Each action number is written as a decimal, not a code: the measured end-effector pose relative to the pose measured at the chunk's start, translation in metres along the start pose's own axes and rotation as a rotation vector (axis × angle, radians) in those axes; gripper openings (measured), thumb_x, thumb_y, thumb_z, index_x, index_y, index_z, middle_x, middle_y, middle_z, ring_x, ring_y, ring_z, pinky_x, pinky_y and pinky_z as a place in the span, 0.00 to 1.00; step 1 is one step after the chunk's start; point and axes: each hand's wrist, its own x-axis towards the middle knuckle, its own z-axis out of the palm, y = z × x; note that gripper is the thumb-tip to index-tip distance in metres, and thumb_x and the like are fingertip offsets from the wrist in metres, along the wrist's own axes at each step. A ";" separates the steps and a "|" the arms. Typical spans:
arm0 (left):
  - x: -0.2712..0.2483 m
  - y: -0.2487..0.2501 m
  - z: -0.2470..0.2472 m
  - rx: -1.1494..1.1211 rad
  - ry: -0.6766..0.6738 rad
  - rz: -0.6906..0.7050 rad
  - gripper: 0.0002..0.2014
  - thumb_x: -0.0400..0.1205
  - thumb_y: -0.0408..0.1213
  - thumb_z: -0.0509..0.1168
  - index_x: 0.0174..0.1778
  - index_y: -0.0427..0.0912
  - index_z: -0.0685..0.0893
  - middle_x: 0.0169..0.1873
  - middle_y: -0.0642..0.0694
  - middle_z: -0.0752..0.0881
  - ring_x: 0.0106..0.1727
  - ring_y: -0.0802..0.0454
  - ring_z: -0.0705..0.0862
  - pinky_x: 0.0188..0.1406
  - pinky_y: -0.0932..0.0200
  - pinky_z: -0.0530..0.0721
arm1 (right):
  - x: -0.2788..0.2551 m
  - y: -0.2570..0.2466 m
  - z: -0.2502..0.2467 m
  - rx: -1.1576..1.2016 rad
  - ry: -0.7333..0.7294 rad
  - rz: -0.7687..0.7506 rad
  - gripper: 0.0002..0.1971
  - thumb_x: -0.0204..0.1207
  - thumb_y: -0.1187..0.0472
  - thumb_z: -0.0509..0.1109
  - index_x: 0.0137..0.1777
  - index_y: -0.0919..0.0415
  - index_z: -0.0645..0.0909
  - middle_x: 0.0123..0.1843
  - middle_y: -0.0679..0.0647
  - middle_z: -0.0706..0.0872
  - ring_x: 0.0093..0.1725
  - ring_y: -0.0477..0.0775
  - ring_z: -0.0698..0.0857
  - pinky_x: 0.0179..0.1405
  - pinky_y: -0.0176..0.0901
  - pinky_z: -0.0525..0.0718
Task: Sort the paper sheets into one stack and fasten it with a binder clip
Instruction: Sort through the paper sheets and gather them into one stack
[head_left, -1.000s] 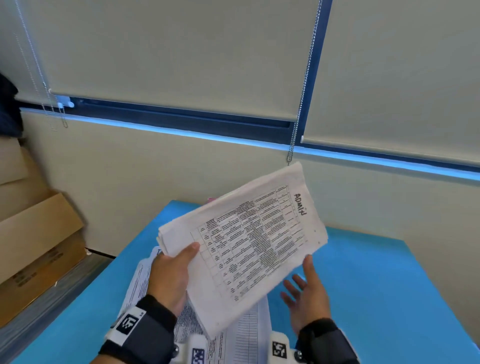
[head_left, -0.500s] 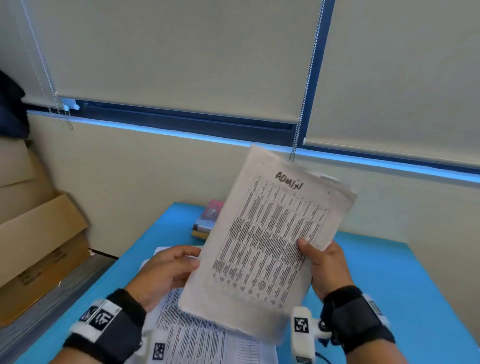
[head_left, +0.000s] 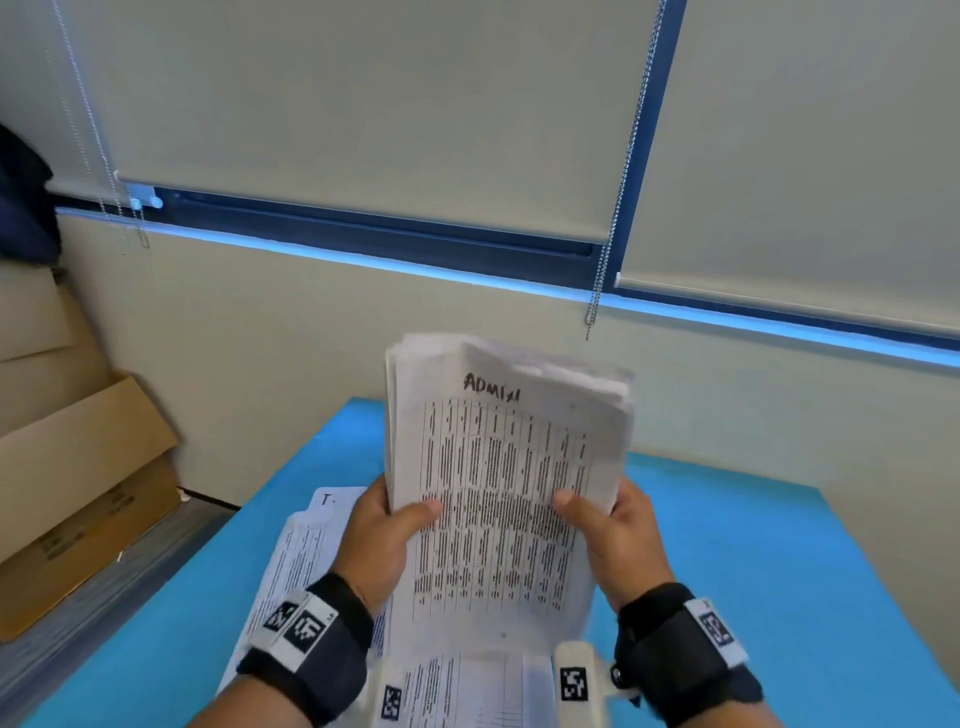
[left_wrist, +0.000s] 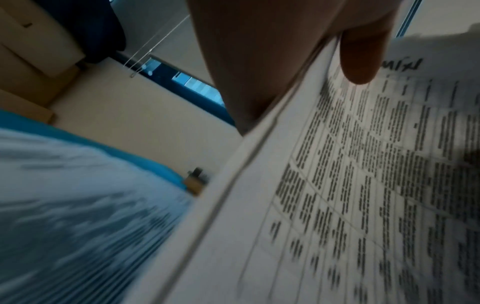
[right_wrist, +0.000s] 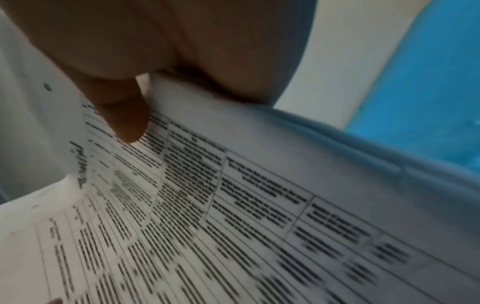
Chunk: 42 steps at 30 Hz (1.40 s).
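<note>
I hold a thick stack of printed sheets (head_left: 501, 467) upright above the blue table (head_left: 753, 571); its top page has a table of text and "ADMIN" handwritten at the top. My left hand (head_left: 387, 525) grips the stack's left edge, thumb on the front page. My right hand (head_left: 608, 519) grips the right edge the same way. The wrist views show the stack (left_wrist: 363, 185) (right_wrist: 207, 205) close up, each with a thumb pressed on the front. More printed sheets (head_left: 301, 551) lie loose on the table under my hands. No binder clip is visible.
Cardboard boxes (head_left: 78, 467) are stacked on the floor at the left. A wall with window blinds and hanging bead chains (head_left: 608, 234) stands right behind the table. In the left wrist view a small dark and tan object (left_wrist: 196, 181) sits at the table's far edge.
The stack turned from tilted to upright and squared in front of me. My left hand, off the stack half a second ago, now grips its left edge; the right hand keeps its hold.
</note>
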 end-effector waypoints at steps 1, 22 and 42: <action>-0.002 -0.010 0.000 0.034 -0.014 -0.035 0.15 0.80 0.25 0.67 0.57 0.47 0.86 0.50 0.49 0.93 0.57 0.47 0.89 0.61 0.47 0.84 | -0.005 0.007 0.002 -0.018 -0.026 0.034 0.17 0.65 0.59 0.74 0.56 0.55 0.87 0.51 0.52 0.93 0.51 0.55 0.91 0.48 0.48 0.88; 0.007 -0.065 -0.045 0.956 -0.472 -0.306 0.15 0.77 0.49 0.73 0.58 0.54 0.81 0.55 0.56 0.83 0.55 0.60 0.84 0.56 0.66 0.83 | -0.001 0.109 -0.143 -0.123 0.588 0.678 0.12 0.74 0.62 0.74 0.54 0.68 0.82 0.49 0.67 0.89 0.47 0.69 0.89 0.57 0.72 0.85; 0.123 -0.068 -0.029 1.782 -0.394 -0.060 0.49 0.72 0.56 0.75 0.85 0.53 0.54 0.77 0.45 0.70 0.78 0.41 0.66 0.74 0.41 0.69 | 0.000 0.120 -0.148 -0.197 0.616 0.870 0.10 0.74 0.63 0.75 0.44 0.70 0.80 0.45 0.69 0.88 0.45 0.70 0.89 0.57 0.70 0.85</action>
